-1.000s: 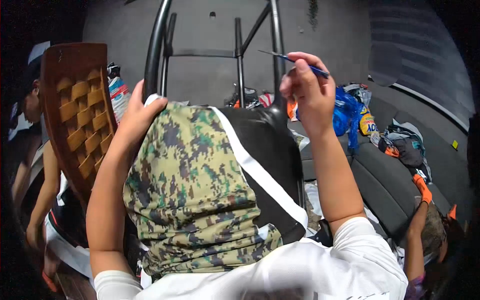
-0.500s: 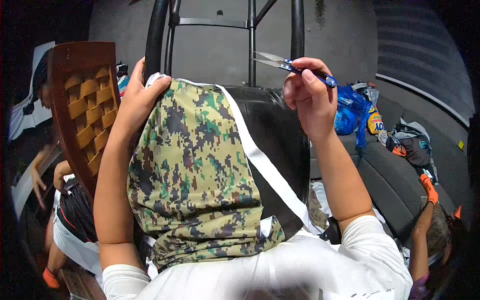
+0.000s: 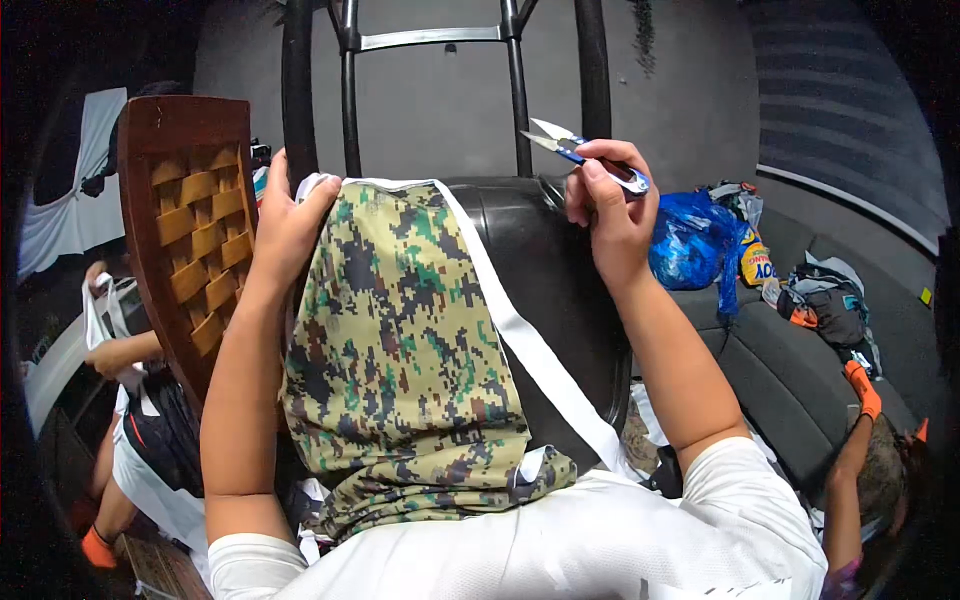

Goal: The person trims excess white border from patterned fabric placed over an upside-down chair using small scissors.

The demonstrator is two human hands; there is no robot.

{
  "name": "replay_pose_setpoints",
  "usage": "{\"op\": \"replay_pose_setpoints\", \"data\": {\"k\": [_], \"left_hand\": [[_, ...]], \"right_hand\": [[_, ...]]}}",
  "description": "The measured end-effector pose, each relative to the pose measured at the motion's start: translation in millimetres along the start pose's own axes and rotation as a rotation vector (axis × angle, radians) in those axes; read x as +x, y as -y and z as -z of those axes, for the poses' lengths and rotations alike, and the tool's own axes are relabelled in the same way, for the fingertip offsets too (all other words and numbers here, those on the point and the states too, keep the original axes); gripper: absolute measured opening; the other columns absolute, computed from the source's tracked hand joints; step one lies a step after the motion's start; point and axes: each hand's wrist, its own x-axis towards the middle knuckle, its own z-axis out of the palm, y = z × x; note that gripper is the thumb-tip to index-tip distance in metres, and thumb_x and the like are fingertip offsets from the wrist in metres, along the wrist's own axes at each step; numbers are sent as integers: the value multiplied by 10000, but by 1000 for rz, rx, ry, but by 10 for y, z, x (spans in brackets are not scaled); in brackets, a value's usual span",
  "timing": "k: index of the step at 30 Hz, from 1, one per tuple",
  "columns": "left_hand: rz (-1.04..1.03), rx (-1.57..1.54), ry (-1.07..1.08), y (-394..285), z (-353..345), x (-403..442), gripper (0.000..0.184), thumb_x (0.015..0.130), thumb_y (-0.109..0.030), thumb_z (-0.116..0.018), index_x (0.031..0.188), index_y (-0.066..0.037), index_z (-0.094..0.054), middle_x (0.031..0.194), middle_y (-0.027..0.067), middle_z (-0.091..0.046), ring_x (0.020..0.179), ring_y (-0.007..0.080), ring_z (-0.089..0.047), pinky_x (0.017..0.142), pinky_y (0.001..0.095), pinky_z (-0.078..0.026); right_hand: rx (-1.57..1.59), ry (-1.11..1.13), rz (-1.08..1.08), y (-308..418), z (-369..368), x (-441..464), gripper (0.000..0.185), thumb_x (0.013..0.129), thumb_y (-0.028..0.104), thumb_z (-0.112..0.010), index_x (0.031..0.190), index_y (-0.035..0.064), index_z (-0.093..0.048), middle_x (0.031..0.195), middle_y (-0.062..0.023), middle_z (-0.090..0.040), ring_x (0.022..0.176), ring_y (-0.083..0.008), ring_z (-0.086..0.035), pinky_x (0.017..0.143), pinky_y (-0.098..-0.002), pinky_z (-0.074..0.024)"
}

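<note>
A camouflage cloth (image 3: 400, 330) with a white band (image 3: 520, 335) along its right edge lies over a black chair seat (image 3: 560, 270). My left hand (image 3: 290, 225) pinches the cloth's upper left corner, with white edging between thumb and fingers. My right hand (image 3: 615, 205) is raised above the seat's right side and holds small blue-handled thread snips (image 3: 600, 165). Their two blades point to the upper left and stand apart, touching nothing.
Left stands a wooden chair back (image 3: 135, 200) with woven straps; beyond it a person handles white cloth (image 3: 95, 310). A grey sofa (image 3: 775, 370) at right bears a blue plastic bag (image 3: 690, 245) and a dark bundle (image 3: 825, 300). Another person's arm (image 3: 845, 500) shows lower right.
The snips have turned, so their blades show apart. The view has shifted over the chair. My left hand keeps its hold on the cloth corner. The person at left has lifted white cloth.
</note>
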Motion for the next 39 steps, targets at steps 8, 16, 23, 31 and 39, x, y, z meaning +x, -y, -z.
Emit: {"op": "replay_pose_setpoints", "data": {"k": [8, 16, 23, 31, 39], "left_hand": [[158, -67, 11, 116, -33, -72, 514, 993, -177, -673, 1443, 4, -503, 1242, 160, -655, 1044, 236, -625, 980, 349, -496], [44, -73, 42, 1271, -80, 66, 562, 976, -173, -672, 1473, 0, -475, 1245, 172, -641, 1056, 256, -618, 993, 361, -492], [34, -47, 48, 1701, -43, 254, 597, 969, -171, -677, 1494, 2, -452, 1245, 181, -628, 1074, 283, -605, 1015, 379, -481], [47, -79, 73, 1663, 92, 313, 600, 972, -179, -681, 1488, 16, -446, 1250, 190, -623, 1081, 283, -602, 1023, 381, -477], [50, -69, 21, 1423, 35, 322, 534, 981, -197, -684, 1419, 31, -482, 1166, 175, -641, 1002, 258, -621, 953, 361, -506]], "right_hand": [[-73, 62, -64, -245, 62, -134, 171, 1067, 99, -560, 1209, 48, -643, 780, -53, -616, 646, -115, -519, 572, -247, -419], [-72, -21, -171, -1190, -60, -521, 170, 1070, 90, -559, 1215, 48, -638, 829, -64, -636, 691, -127, -547, 637, -252, -457], [-246, -34, 0, -1593, -331, -196, 172, 1127, 176, -558, 1256, 63, -573, 1013, -113, -727, 890, -188, -675, 831, -295, -546], [-413, -441, 47, -2220, -190, 889, 211, 1169, 266, -480, 1240, 68, -480, 1115, -161, -767, 893, -229, -738, 795, -334, -599], [-143, -429, -431, -2060, -140, 1005, 290, 1169, 336, -417, 1258, 64, -459, 925, -157, -759, 512, -181, -626, 429, -317, -494]]}}
